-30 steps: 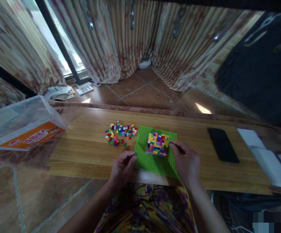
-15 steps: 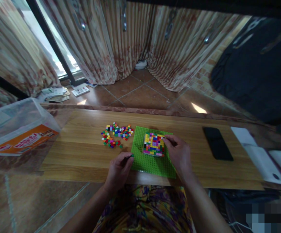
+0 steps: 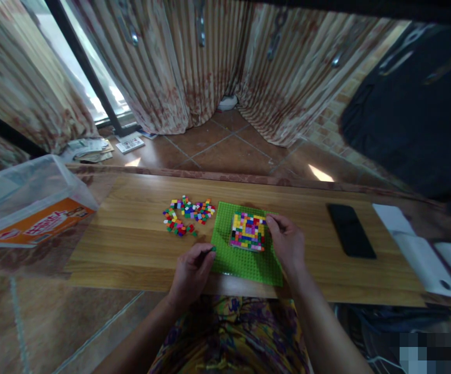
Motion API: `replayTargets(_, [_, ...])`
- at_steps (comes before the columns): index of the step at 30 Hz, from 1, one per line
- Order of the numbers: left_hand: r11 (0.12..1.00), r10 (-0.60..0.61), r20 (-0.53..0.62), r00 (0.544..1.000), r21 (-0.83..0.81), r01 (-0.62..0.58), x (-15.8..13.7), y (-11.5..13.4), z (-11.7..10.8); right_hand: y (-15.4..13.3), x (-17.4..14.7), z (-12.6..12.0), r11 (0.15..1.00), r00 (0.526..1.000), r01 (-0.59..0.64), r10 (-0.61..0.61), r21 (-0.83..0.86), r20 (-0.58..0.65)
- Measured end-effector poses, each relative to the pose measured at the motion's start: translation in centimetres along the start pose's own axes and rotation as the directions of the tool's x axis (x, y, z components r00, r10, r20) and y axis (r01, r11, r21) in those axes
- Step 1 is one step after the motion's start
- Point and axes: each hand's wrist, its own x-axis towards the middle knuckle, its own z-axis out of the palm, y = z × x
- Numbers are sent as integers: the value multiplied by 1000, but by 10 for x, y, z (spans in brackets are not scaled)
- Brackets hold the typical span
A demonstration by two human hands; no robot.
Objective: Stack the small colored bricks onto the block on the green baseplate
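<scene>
A green studded baseplate (image 3: pixel 248 267) lies on the wooden table, and a low square build of many-coloured toy bricks (image 3: pixel 247 232) stands on it. At the baseplate's left edge, my left hand (image 3: pixel 194 267) pinches a small dark green brick (image 3: pixel 213 249) between thumb and finger. My right hand (image 3: pixel 287 239) is at the build's far right corner, its thumb and fingers pressed together. Whatever lies between those fingertips is hidden or too small to make out. Left of the baseplate, loose small bricks (image 3: pixel 197 211) are spread in a curved heap.
On the right of the wooden table (image 3: pixel 132 249) lies a black phone (image 3: pixel 350 230), with a white object (image 3: pixel 420 254) beyond it. A clear plastic tub (image 3: pixel 54 182) with an orange label stands at the left end. Curtains (image 3: pixel 209 67) hang behind, above a tiled floor.
My right hand has shifted slightly right, its fingertips drawing back from over the build's corner to its edge. My left hand keeps its pinch on the green brick, nearly still.
</scene>
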Motion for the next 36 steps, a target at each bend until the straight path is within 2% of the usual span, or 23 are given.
replayTargets(10, [1000, -25, 5, 1000, -10, 25, -1, 2, -2, 0, 0, 5, 996, 998, 62, -62, -58, -1])
replayTargets(18, [999, -22, 10, 1000, -30, 22, 0, -4, 1, 5, -3, 10, 977, 984, 168, -175, -131, -41])
replayTargets(21, [999, -29, 1, 1000, -31, 29, 0, -2, 0, 5, -2, 7, 977, 986, 164, -166, -134, -6])
replayTargets(24, [999, -35, 10, 999, -36, 35, 0, 0, -1, -5, -7, 2, 971, 980, 186, -194, -147, -42])
replayTargets(27, [997, -49, 18, 999, -57, 50, -1, 0, -1, -27, -23, 1, 940, 945, 288, -310, -181, -103])
replayTargets(29, [994, -57, 19, 998, -90, 59, -1, -1, -1, -42, -38, 7, 905, 918, 397, -393, -151, 53])
replayTargets(31, [990, -51, 13, 999, -131, 52, -1, -2, 0, -52, -54, 19, 868, 866, 487, -466, -95, 183])
replayTargets(33, [984, -34, 2, 999, -172, 34, -1, -2, 0, -55, -68, 33, 841, 813, 535, -489, -75, 317])
replayTargets(36, [975, -17, -16, 1000, -222, 13, -1, -1, -1, -52, -80, 52, 832, 798, 543, -470, -111, 378])
